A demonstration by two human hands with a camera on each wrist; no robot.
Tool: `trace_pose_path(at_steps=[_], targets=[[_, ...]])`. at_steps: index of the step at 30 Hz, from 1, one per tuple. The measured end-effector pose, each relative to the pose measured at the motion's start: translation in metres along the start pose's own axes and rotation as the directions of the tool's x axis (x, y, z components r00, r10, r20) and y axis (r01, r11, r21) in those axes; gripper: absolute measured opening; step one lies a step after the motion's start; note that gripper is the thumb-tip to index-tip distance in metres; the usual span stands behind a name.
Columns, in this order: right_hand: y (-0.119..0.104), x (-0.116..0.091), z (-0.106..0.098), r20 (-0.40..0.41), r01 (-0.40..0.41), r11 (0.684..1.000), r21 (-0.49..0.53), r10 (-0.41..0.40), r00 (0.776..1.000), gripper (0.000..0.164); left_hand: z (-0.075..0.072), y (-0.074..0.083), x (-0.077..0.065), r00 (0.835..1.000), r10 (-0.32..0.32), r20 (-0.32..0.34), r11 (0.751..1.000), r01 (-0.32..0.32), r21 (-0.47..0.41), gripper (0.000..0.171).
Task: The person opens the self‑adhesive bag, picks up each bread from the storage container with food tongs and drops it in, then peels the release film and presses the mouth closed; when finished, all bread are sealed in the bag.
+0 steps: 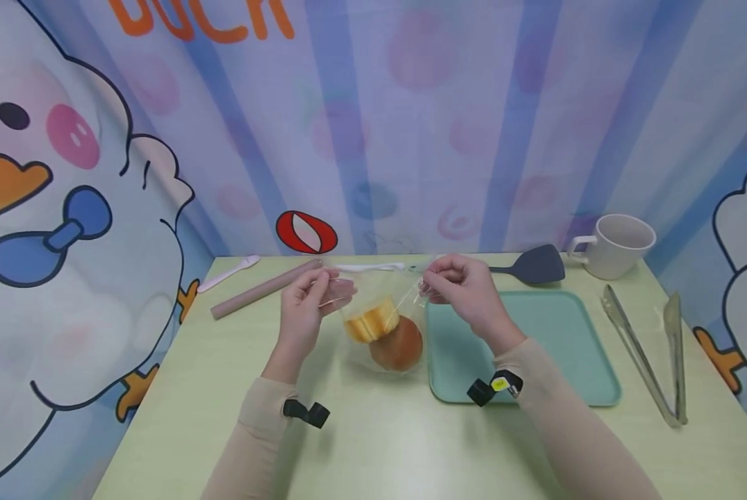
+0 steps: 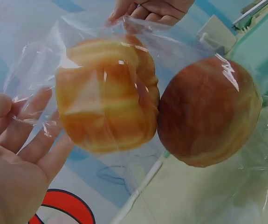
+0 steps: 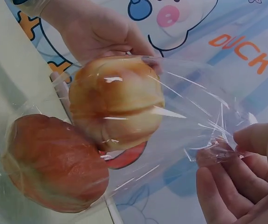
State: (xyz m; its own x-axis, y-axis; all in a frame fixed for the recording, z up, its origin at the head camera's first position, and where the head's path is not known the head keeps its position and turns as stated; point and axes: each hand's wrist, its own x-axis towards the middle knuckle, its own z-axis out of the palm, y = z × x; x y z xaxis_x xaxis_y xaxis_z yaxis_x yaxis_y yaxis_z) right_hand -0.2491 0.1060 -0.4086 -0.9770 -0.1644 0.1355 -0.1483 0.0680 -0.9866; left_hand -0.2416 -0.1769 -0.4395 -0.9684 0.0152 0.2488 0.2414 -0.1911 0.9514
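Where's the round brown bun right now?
In the head view, the bun is near centre, inside the clear bag, beside the yellow bread, left of the green tray.

My forearms (image 1: 570,417) reach over the table (image 1: 367,444) toward its far edge, angled inward, in beige sleeves (image 1: 251,420). My left hand (image 1: 303,302) pinches between thumb and forefinger, other fingers extended; my right hand (image 1: 467,295), well apart from it, pinches with fingers bent.

Head view looks forward and down; nearer wrist views share the bag (image 3: 185,100).
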Motion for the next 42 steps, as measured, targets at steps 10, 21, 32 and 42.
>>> trace_pose_path(at_steps=[10, 21, 32, 42], targets=[[0.009, 0.001, -0.002, 0.003, 0.092, 0.996, -0.001, -0.092, 0.996, 0.025, 0.013, -0.008, 0.002, 0.999, 0.04, 0.011, 0.999, -0.041, 0.012, 0.032], [0.01, 0.001, -0.002, -0.138, -0.003, 0.992, 0.123, 0.02, 0.99, 0.024, 0.016, -0.011, 0.003, 0.991, 0.077, -0.106, 0.994, -0.069, 0.08, 0.038], [0.012, 0.001, -0.004, -0.149, -0.019, 0.998, 0.052, 0.026, 0.988, 0.026, 0.027, -0.009, 0.0, 0.987, 0.162, -0.015, 0.98, -0.159, 0.119, 0.028], [0.008, -0.002, -0.001, -0.415, 0.217, 0.946, -0.242, -0.303, 0.858, 0.034, 0.028, -0.01, 0.0, 0.984, 0.179, -0.017, 0.973, -0.174, 0.154, 0.03]])
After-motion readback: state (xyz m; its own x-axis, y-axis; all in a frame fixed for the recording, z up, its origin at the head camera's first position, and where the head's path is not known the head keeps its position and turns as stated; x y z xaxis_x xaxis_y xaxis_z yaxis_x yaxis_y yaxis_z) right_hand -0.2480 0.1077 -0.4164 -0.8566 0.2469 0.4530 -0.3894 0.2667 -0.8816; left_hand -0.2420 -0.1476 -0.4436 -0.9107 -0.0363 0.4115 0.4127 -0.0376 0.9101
